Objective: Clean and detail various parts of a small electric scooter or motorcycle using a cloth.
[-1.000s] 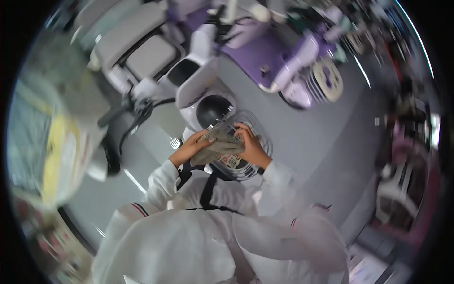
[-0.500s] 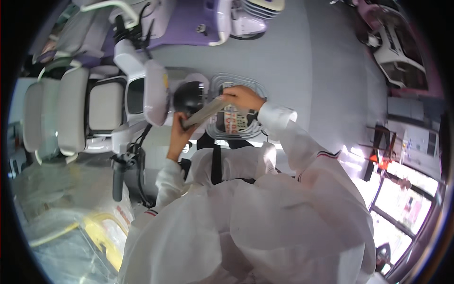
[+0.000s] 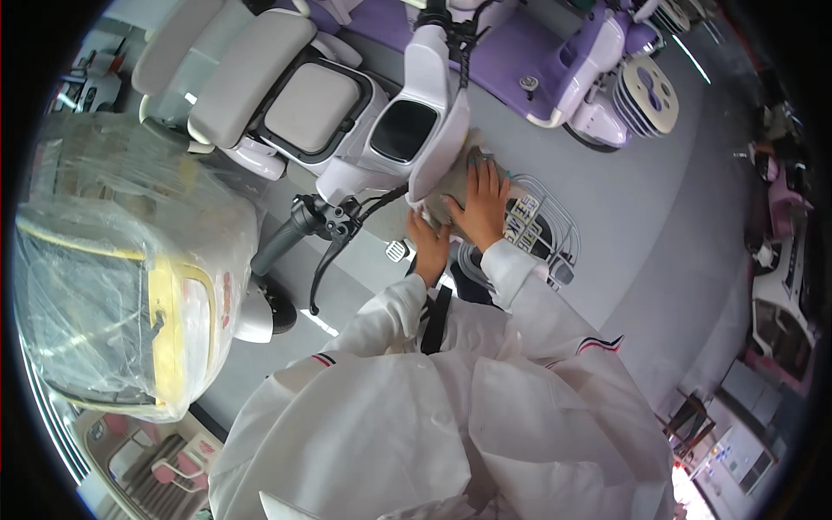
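Note:
A grey-brown cloth point(image 3: 445, 185) lies over the round front of a pale lilac scooter point(image 3: 440, 146), just below its handlebar. My right hand point(image 3: 482, 206) rests on the cloth, fingers stretched and spread, pressing it against the front. Beside it, at the cloth's near edge, my left hand point(image 3: 428, 246) touches the same spot with thumb and fingers apart. The round black part beneath the cloth is hidden. Right of my right hand is a grey wire basket point(image 3: 568, 227) with a printed plate inside its frame.
The scooter's grip with brake lever point(image 3: 326, 270) juts out left of my left arm. A plastic-wrapped yellow and white vehicle point(image 3: 173, 295) stands at the left. At the back are a purple scooter point(image 3: 598, 65) and the grey seat point(image 3: 314, 106).
The cloth, stretched between my hands before, now lies over the round black part, covering it. Both hands have come down onto it. The view has turned, shifting the scooter rightward.

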Available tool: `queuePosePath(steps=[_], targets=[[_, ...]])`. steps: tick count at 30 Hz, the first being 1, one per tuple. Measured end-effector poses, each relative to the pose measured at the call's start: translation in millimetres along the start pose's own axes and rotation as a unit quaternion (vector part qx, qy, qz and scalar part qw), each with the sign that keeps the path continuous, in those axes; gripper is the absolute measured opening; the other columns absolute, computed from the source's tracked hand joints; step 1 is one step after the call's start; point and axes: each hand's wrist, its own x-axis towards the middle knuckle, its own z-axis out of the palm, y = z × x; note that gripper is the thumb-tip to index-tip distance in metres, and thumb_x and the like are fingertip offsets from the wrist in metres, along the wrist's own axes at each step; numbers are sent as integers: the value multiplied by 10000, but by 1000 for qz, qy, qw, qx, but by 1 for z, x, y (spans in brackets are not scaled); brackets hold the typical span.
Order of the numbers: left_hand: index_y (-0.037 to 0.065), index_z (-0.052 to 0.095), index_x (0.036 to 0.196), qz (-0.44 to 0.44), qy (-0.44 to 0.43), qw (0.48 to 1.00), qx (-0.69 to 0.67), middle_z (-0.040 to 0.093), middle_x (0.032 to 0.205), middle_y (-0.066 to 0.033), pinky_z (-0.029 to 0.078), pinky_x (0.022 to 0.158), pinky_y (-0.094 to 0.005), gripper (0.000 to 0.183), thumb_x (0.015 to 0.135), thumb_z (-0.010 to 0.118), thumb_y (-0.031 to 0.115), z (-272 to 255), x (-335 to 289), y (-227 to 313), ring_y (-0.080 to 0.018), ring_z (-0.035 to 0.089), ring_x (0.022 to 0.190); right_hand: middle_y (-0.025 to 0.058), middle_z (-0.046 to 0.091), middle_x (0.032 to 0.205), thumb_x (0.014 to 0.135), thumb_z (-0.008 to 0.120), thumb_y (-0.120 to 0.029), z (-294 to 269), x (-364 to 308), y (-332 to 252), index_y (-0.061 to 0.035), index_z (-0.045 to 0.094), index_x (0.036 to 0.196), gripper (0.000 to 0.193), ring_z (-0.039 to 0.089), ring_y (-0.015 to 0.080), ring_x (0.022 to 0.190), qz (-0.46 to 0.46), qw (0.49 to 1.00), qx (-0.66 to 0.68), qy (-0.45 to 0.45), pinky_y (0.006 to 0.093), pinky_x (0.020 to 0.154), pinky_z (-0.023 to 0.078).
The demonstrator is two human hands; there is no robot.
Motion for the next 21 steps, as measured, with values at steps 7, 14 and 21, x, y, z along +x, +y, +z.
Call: queuePosePath(steps=[7, 14, 21], targets=[[-33, 193, 1404, -42, -27, 982, -180, 342, 1319, -257, 283, 1055, -376, 695, 856, 570, 169, 17, 3, 65, -385, 354, 1240, 147, 625, 1083, 856, 540, -304, 10, 29, 38, -10, 647, 979, 337, 582, 320, 997, 17, 992, 123, -10, 421, 882, 431], [27, 535, 1103, 78, -170, 953, -238, 524, 1044, -138, 456, 799, -365, 398, 715, 616, 2, -104, 15, 120, -331, 540, 978, 172, 611, 1135, 943, 455, -210, -96, -7, -23, 50, 595, 1074, 323, 570, 308, 1069, 305, 779, 546, 34, 316, 880, 443], [85, 503, 1235, 287, -45, 957, -1, 517, 1203, -138, 478, 841, -415, 595, 663, 547, -74, -249, 147, 165, -355, 563, 988, 162, 456, 1347, 924, 441, -209, -141, 139, -87, 28, 518, 1217, 384, 412, 315, 1261, -169, 944, 261, 112, 435, 1039, 298]])
